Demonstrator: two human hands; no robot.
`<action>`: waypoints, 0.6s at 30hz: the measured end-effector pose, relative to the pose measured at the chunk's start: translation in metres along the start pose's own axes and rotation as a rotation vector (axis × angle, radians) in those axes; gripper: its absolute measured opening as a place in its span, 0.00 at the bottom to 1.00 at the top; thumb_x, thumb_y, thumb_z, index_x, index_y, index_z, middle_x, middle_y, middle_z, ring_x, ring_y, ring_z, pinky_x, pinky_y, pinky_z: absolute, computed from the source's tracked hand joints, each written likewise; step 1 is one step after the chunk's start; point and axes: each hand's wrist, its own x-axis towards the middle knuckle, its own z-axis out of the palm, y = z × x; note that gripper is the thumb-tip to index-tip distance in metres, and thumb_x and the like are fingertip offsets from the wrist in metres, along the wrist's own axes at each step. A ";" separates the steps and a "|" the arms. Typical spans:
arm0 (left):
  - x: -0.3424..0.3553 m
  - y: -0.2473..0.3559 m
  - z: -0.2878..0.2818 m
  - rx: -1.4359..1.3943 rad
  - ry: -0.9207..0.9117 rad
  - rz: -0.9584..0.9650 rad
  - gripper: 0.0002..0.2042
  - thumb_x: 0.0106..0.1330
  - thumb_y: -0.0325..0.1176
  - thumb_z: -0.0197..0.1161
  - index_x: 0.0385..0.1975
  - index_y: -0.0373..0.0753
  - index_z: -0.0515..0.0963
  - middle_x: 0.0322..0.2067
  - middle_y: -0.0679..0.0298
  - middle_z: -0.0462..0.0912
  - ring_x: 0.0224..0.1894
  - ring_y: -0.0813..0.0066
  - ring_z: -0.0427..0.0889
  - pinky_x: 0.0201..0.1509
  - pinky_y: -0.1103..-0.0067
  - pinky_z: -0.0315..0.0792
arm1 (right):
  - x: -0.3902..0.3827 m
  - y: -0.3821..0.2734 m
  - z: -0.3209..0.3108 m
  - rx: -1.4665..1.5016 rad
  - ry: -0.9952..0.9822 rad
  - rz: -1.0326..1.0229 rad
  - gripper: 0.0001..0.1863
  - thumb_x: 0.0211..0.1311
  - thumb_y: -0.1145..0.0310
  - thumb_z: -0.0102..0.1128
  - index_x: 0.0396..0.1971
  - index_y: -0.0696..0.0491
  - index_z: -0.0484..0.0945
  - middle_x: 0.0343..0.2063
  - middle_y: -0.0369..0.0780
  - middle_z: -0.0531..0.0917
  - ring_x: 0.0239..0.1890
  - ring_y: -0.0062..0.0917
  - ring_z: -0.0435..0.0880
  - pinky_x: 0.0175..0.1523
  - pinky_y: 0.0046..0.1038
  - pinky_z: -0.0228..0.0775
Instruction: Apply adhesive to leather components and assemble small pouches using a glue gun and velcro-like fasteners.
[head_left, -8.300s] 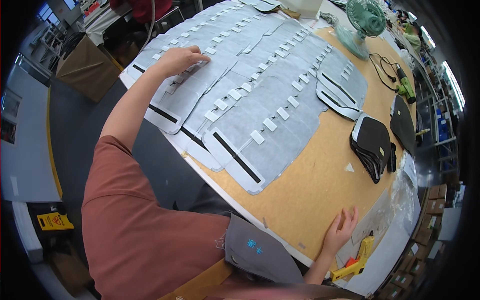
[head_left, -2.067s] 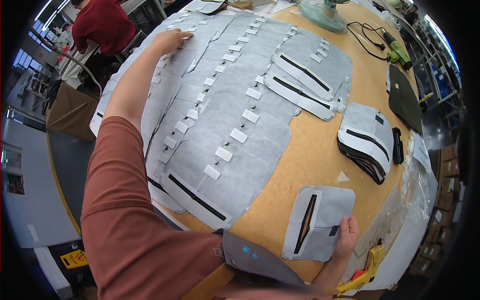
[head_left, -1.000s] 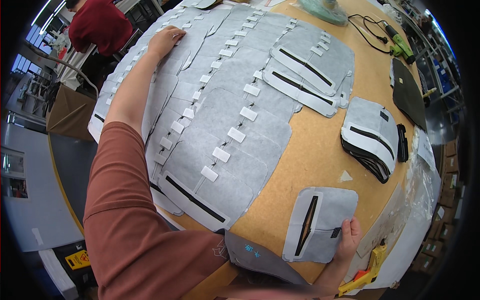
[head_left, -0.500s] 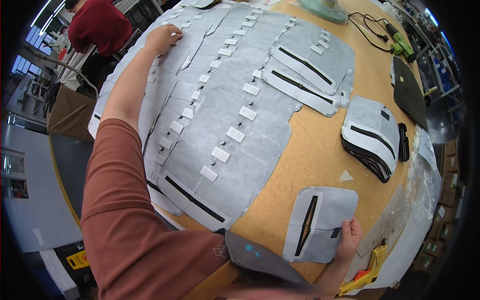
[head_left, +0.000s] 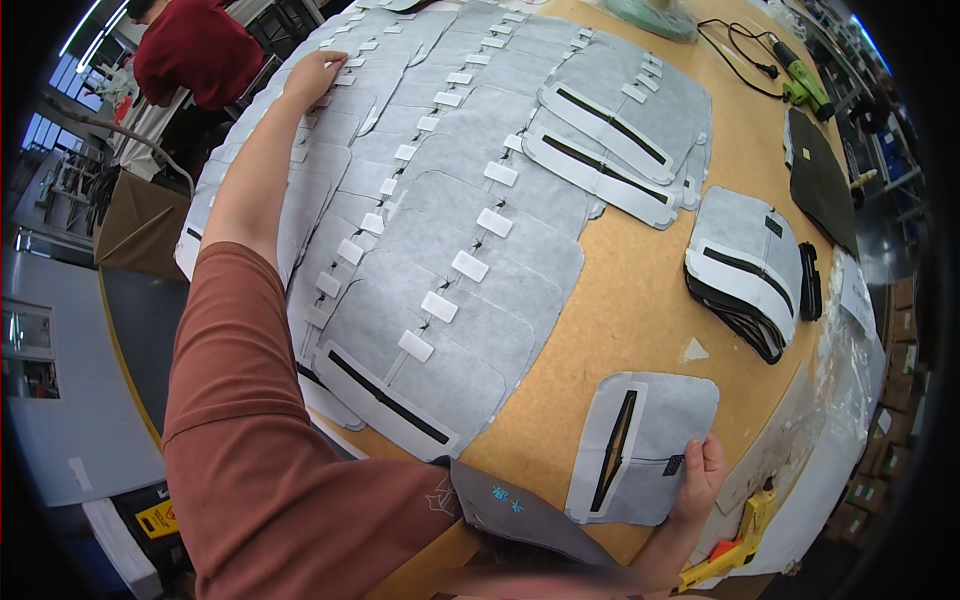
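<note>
My left hand reaches far over rows of overlapping grey fabric panels with small white tabs on them. Its fingers are pinched together beside a tab in the far left row; what lies between them is too small to make out. Near the front right edge, my right hand grips the side of a single grey panel. That panel has a white strip with a black-edged slit, slightly gaping, and a small black patch by my fingers.
A stack of similar panels lies right of centre. Beyond it are a dark flat piece and a green corded heat tool. A yellow glue gun rests at the lower right. A person in red sits at the far left.
My left hand has drawn back slightly to the left, away from the tab it was on. My right hand and its panel have stayed nearly still.
</note>
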 end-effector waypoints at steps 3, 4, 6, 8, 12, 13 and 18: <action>-0.008 0.014 -0.003 0.002 0.014 -0.003 0.14 0.69 0.42 0.61 0.47 0.46 0.86 0.50 0.57 0.85 0.52 0.60 0.83 0.57 0.69 0.75 | -0.002 0.002 -0.002 -0.002 0.008 0.009 0.14 0.73 0.66 0.56 0.46 0.63 0.78 0.40 0.37 0.83 0.41 0.17 0.77 0.51 0.20 0.67; -0.007 0.020 -0.007 -0.010 -0.030 -0.067 0.14 0.68 0.42 0.61 0.47 0.46 0.86 0.47 0.58 0.87 0.49 0.60 0.85 0.55 0.70 0.75 | -0.002 0.003 -0.002 0.000 0.007 0.005 0.14 0.73 0.66 0.56 0.46 0.63 0.78 0.40 0.37 0.83 0.41 0.17 0.77 0.51 0.20 0.67; -0.006 0.028 -0.011 -0.022 -0.073 -0.133 0.14 0.67 0.42 0.62 0.47 0.46 0.87 0.44 0.58 0.88 0.46 0.61 0.86 0.53 0.70 0.76 | -0.001 0.002 -0.004 -0.003 -0.004 0.006 0.14 0.73 0.67 0.56 0.47 0.64 0.78 0.40 0.37 0.83 0.41 0.17 0.77 0.51 0.20 0.67; -0.002 0.036 -0.011 -0.120 -0.140 -0.317 0.16 0.65 0.43 0.65 0.48 0.45 0.86 0.39 0.60 0.89 0.39 0.65 0.87 0.47 0.70 0.78 | 0.001 0.002 -0.005 -0.006 -0.011 0.007 0.14 0.73 0.67 0.55 0.47 0.64 0.78 0.40 0.37 0.83 0.41 0.17 0.77 0.51 0.21 0.67; 0.006 0.049 -0.001 -0.162 -0.133 -0.439 0.16 0.62 0.46 0.67 0.44 0.44 0.88 0.35 0.62 0.89 0.35 0.69 0.86 0.42 0.70 0.78 | 0.002 -0.001 -0.006 0.014 0.012 0.013 0.14 0.73 0.69 0.55 0.49 0.65 0.78 0.42 0.37 0.83 0.43 0.18 0.78 0.52 0.21 0.67; 0.012 0.035 0.004 -0.148 -0.108 -0.425 0.15 0.61 0.46 0.69 0.41 0.45 0.89 0.33 0.62 0.89 0.33 0.70 0.86 0.41 0.71 0.78 | 0.001 -0.002 -0.010 0.019 -0.003 0.023 0.14 0.72 0.70 0.55 0.50 0.65 0.78 0.42 0.37 0.83 0.44 0.18 0.78 0.53 0.21 0.68; 0.025 0.031 0.020 -0.068 -0.143 -0.385 0.18 0.57 0.53 0.70 0.32 0.43 0.89 0.31 0.60 0.89 0.34 0.64 0.87 0.41 0.68 0.76 | -0.007 0.000 -0.008 -0.018 0.016 0.020 0.13 0.72 0.71 0.56 0.50 0.64 0.79 0.41 0.35 0.83 0.43 0.15 0.78 0.51 0.20 0.69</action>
